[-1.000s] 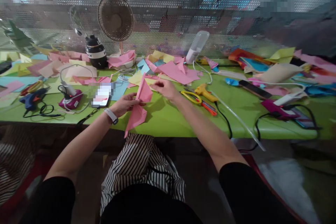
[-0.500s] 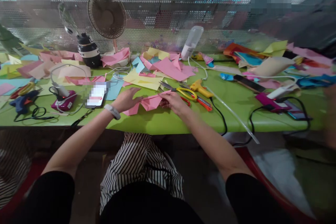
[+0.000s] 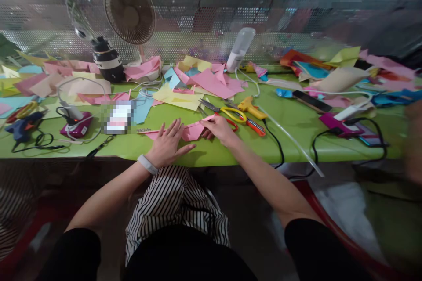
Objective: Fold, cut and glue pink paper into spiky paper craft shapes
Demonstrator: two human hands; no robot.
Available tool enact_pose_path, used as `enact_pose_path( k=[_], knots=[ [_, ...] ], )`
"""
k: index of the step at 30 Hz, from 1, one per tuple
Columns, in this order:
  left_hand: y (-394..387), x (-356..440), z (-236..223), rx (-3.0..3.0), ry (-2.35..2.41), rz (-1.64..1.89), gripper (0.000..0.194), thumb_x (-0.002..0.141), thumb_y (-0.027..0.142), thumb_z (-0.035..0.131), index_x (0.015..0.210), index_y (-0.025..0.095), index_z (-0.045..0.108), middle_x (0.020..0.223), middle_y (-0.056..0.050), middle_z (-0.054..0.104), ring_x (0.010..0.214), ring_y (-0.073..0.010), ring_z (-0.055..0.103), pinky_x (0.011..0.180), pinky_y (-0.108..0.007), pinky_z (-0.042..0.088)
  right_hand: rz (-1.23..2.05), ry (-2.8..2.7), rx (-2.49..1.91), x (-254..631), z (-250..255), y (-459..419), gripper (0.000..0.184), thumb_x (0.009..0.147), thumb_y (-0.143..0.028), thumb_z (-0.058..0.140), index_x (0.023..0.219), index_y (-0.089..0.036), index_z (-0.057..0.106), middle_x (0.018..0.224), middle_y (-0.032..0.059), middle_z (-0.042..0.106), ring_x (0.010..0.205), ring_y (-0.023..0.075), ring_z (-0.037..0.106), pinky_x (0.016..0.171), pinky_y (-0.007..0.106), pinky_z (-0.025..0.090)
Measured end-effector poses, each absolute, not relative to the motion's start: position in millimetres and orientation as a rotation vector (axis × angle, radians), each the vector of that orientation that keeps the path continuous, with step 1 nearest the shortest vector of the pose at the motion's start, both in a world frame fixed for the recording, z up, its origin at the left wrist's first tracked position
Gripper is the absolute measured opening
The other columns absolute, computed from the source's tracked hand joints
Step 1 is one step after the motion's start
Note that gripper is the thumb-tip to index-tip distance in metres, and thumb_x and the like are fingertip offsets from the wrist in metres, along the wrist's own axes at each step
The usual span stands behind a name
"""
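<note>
A folded piece of pink paper (image 3: 194, 131) lies near the front edge of the green table, between my hands. My left hand (image 3: 169, 142) rests flat across its left part, fingers spread, a white band around the wrist. Pinched at the paper's right end is my right hand (image 3: 219, 129), its thumb and fingers closed on the edge. Scissors with yellow handles (image 3: 234, 114) lie just beyond my right hand. An orange and black tool (image 3: 255, 127) and a yellow glue gun (image 3: 249, 107) are to their right.
Pink, yellow and blue paper scraps (image 3: 214, 83) cover the table's back. A phone (image 3: 118, 116) and a purple power strip (image 3: 76, 125) are at left. At right lie another purple power strip (image 3: 341, 125) and a clear stick (image 3: 290, 140). A fan (image 3: 130, 11) stands behind.
My left hand has come down and nearer, from above the paper's left side to lying flat on it. The paper looks flatter. My right hand still holds its right end.
</note>
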State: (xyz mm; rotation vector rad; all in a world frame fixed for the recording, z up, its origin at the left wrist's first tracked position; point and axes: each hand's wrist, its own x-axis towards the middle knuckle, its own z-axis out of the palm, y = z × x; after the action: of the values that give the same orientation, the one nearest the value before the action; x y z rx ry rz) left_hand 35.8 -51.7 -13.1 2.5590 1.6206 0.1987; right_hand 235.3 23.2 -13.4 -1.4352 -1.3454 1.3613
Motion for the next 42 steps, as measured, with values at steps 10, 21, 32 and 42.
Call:
enact_pose_path(
  k=[10, 21, 32, 42],
  knots=[
    [-63, 32, -19, 2.648, 1.686, 0.464, 0.063, 0.096, 0.067, 0.034, 0.124, 0.017, 0.06, 0.128, -0.013, 0.059, 0.121, -0.0291, 0.053, 0.115, -0.051, 0.031, 1.381, -1.346, -1.413, 237, -21, 29, 0.011, 0.087, -0.013, 0.061, 0.075, -0.012, 0.063, 0.049, 0.0014, 0.065, 0.038, 0.0121, 0.06, 0.031, 0.017, 0.042],
    [-61, 34, -22, 2.757, 1.735, 0.462, 0.061, 0.094, 0.065, 0.04, 0.125, 0.016, 0.059, 0.12, -0.014, 0.058, 0.114, -0.0306, 0.052, 0.111, -0.05, 0.034, 0.443, -1.755, -1.408, 240, -30, 25, 0.059, 0.075, -0.021, 0.076, 0.13, -0.016, 0.054, 0.125, 0.0174, 0.063, 0.113, 0.0328, 0.063, 0.088, 0.05, 0.057],
    [-71, 32, -32, 2.774, 1.668, 0.468, 0.064, 0.096, 0.063, 0.039, 0.136, 0.016, 0.053, 0.132, -0.016, 0.056, 0.124, -0.0307, 0.051, 0.114, -0.051, 0.034, 0.353, -2.616, -0.871, 216, -21, 43, 0.025, 0.092, -0.02, 0.062, 0.116, -0.018, 0.07, 0.12, 0.0114, 0.07, 0.114, 0.025, 0.062, 0.102, 0.045, 0.046],
    [-75, 31, -37, 2.747, 1.656, 0.421, 0.068, 0.098, 0.062, 0.035, 0.143, 0.013, 0.049, 0.145, -0.021, 0.049, 0.135, -0.0343, 0.044, 0.115, -0.051, 0.034, 0.386, -2.464, -0.955, 208, -33, 45, 0.03, 0.088, -0.028, 0.069, 0.113, -0.012, 0.071, 0.114, 0.0145, 0.068, 0.111, 0.0264, 0.058, 0.1, 0.042, 0.045]
  ],
)
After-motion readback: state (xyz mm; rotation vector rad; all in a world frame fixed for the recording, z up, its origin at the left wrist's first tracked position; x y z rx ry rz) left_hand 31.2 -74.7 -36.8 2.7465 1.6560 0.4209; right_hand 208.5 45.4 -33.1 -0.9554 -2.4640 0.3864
